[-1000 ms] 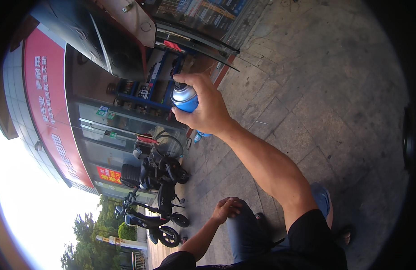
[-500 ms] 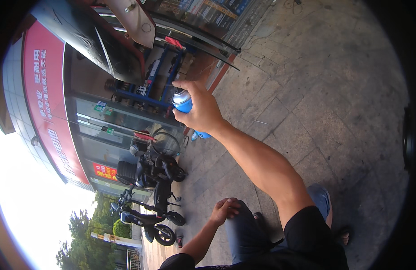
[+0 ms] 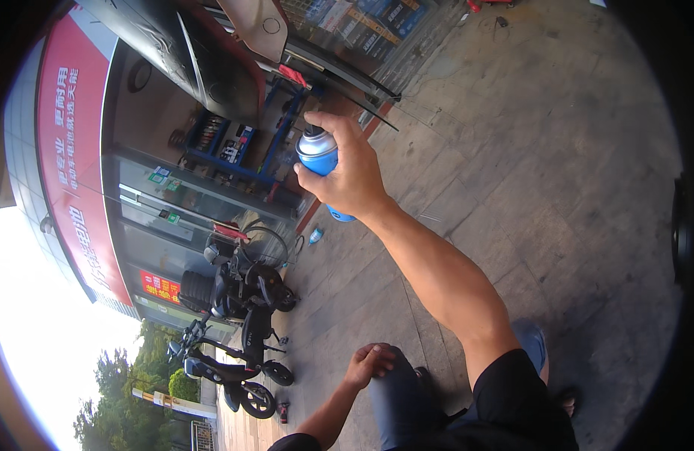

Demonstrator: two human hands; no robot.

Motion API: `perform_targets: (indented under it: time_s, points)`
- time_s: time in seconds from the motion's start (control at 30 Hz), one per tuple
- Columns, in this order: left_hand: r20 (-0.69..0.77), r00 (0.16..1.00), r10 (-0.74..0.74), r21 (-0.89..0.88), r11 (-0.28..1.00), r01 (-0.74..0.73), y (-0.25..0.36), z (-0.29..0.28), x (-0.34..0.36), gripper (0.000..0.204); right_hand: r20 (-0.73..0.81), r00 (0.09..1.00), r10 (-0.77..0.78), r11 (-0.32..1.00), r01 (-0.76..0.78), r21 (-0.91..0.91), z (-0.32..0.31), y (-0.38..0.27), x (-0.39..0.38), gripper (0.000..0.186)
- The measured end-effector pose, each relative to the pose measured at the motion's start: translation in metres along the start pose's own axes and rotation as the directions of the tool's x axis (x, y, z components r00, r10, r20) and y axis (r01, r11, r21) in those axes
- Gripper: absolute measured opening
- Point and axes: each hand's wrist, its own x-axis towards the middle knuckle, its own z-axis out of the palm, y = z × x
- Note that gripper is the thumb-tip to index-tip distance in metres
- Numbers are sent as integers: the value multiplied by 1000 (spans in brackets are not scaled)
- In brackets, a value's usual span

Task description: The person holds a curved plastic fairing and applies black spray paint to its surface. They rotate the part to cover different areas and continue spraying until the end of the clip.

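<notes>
My right hand [image 3: 353, 169] is wrapped round a blue spray can [image 3: 317, 153] with a silver top. The index finger rests on its dark nozzle, and the thumb lies along its side. Just beyond the can, at the upper left, is a glossy black curved panel [image 3: 204, 64], apart from the can. Next to it is a pale pinkish panel [image 3: 258, 26] with a round mark. How these panels are held up is outside the picture. My left hand [image 3: 371, 364] lies on my knee with its fingers draped over it, holding nothing.
Several parked scooters [image 3: 249, 331] stand at the lower left by a glass shopfront [image 3: 159, 218]. Blue shelving [image 3: 245, 146] with goods shows through the doorway. A small blue object [image 3: 316, 236] lies on the paved ground [image 3: 512, 188]. Red items [image 3: 478, 6] sit at the top edge.
The view has shifted a little, and the panels appear farther right. My right hand has risen slightly with the spray can. My left hand's fingers now lie flatter on the knee.
</notes>
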Motion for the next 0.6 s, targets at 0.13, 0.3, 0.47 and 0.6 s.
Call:
perform_targets:
  time_s: [0.13, 0.3, 0.47, 0.6]
  points:
    - [10, 1000, -11, -13, 1000, 12, 2, 1, 5, 43, -27, 999, -46, 998, 45, -38, -14, -7, 18, 64]
    - [11, 1000, -18, -6, 1000, 18, 2, 4, 11, 43, 29, 998, -55, 991, 58, -124, -22, -8, 16, 68]
    - [-3, 1000, 2, 1, 1000, -2, -1, 4, 8, 44, 6, 1000, 30, 992, -29, -124, -25, 3, 23, 66]
    - [-1, 1000, -6, -11, 1000, 6, -2, 3, 5, 45, 13, 1000, 12, 985, -9, -173, -24, 4, 27, 64]
